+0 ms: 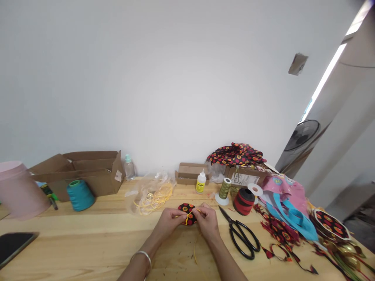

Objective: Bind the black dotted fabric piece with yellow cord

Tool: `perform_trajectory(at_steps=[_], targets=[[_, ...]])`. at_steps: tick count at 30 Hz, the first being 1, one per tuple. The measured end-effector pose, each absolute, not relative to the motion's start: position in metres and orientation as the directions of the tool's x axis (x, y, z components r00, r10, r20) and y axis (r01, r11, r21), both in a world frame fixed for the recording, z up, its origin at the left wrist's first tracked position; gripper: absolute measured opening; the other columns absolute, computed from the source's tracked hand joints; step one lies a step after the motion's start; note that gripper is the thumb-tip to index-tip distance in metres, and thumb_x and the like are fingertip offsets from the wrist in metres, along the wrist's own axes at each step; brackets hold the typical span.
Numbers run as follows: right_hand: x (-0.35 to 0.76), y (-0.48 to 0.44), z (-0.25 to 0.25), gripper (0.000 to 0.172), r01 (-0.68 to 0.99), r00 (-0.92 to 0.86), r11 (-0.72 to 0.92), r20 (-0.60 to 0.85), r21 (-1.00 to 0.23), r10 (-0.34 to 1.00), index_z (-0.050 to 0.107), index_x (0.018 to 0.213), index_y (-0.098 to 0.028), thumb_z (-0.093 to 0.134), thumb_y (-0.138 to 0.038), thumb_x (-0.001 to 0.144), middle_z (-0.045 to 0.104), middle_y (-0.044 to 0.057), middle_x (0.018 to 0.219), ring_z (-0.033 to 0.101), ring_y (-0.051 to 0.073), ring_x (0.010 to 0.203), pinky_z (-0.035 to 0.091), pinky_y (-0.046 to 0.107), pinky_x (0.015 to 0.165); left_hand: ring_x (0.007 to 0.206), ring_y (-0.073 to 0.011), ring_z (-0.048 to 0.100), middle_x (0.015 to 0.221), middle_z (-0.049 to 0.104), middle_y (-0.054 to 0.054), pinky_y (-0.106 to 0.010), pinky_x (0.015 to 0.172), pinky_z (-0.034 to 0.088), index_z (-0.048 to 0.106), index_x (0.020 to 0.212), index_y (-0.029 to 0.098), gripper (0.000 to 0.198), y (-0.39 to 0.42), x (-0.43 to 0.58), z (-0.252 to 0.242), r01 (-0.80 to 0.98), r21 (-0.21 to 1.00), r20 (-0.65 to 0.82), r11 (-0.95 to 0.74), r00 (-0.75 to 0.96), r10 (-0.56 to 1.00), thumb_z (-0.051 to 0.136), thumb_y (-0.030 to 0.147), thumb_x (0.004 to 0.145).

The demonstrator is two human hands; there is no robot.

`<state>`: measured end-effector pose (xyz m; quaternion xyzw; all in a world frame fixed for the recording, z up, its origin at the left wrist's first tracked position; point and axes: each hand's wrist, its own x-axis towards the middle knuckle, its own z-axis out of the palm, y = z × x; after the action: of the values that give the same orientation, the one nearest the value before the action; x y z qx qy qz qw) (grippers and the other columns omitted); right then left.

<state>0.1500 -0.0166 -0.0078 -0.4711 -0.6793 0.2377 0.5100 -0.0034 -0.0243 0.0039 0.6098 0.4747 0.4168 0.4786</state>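
A small rounded piece of black fabric with red and yellow motifs (186, 208) is between my two hands, just above the wooden table. A thin yellow cord (188, 217) lies across its front. My left hand (170, 223), with a bangle on the wrist, pinches the cord at the fabric's left side. At the right side, my right hand (208, 222) is closed in a pinch on the cord too; its fingertips partly cover the fabric. A loose yellow strand hangs down onto the table below my right hand.
Black-handled scissors (240, 234) lie right of my right hand. Behind stand a glue bottle (200, 182), a green thread spool (225, 189) and a red-black spool (243, 201). Yellow cord in plastic (155, 197), a teal thread cone (80, 196) and a phone (14, 246) are leftward. Fabric scraps (278, 229) lie rightward.
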Motion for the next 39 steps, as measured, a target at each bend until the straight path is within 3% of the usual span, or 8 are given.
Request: perform_trajectory(at_steps=[5, 11, 28, 39], targets=[[0.148, -0.018, -0.006, 0.025, 0.377, -0.051, 0.433, 0.448, -0.819, 0.892, 0.06, 0.054, -0.015, 0.048, -0.028, 0.072, 0.037, -0.003, 0.049, 0.037, 0.009, 0.049, 0.028, 0.019, 0.045, 0.061, -0.0146, 0.056, 0.069, 0.067, -0.005, -0.023, 0.058, 0.041, 0.067, 0.07, 0.012, 0.021, -0.022, -0.006, 0.0, 0.152, 0.984, 0.058, -0.093, 0.22, 0.974, 0.057, 0.028, 0.061], [0.146, -0.02, -0.001, 0.026, 0.358, -0.054, 0.437, 0.449, -0.825, 0.892, 0.061, 0.053, -0.016, 0.049, -0.029, 0.071, 0.036, -0.003, 0.047, 0.036, 0.009, 0.048, 0.028, 0.019, 0.044, 0.059, -0.0143, 0.055, 0.066, 0.067, -0.004, -0.022, 0.056, 0.039, 0.067, 0.071, 0.011, 0.023, -0.021, -0.006, 0.0, 0.246, 0.964, 0.031, -0.099, 0.265, 0.964, 0.057, 0.029, 0.061], [0.148, -0.018, -0.008, 0.024, 0.46, -0.095, 0.405, 0.41, -0.79, 0.907, 0.06, 0.051, -0.016, 0.048, -0.026, 0.07, 0.036, -0.004, 0.049, 0.037, 0.009, 0.049, 0.027, 0.018, 0.045, 0.059, -0.0148, 0.054, 0.063, 0.065, -0.003, -0.022, 0.057, 0.038, 0.067, 0.068, 0.011, 0.025, -0.022, -0.002, 0.005, 0.349, 0.928, 0.041, -0.131, 0.254, 0.966, 0.053, 0.031, 0.061], [0.15, -0.018, -0.006, 0.025, 0.409, -0.073, 0.438, 0.449, -0.801, 0.89, 0.063, 0.058, -0.016, 0.048, -0.03, 0.071, 0.038, -0.003, 0.048, 0.038, 0.01, 0.048, 0.028, 0.019, 0.045, 0.062, -0.0154, 0.055, 0.066, 0.064, -0.004, -0.022, 0.058, 0.041, 0.063, 0.067, 0.011, 0.023, -0.02, 0.001, 0.001, 0.247, 0.967, 0.035, -0.069, 0.14, 0.99, 0.055, 0.031, 0.06]])
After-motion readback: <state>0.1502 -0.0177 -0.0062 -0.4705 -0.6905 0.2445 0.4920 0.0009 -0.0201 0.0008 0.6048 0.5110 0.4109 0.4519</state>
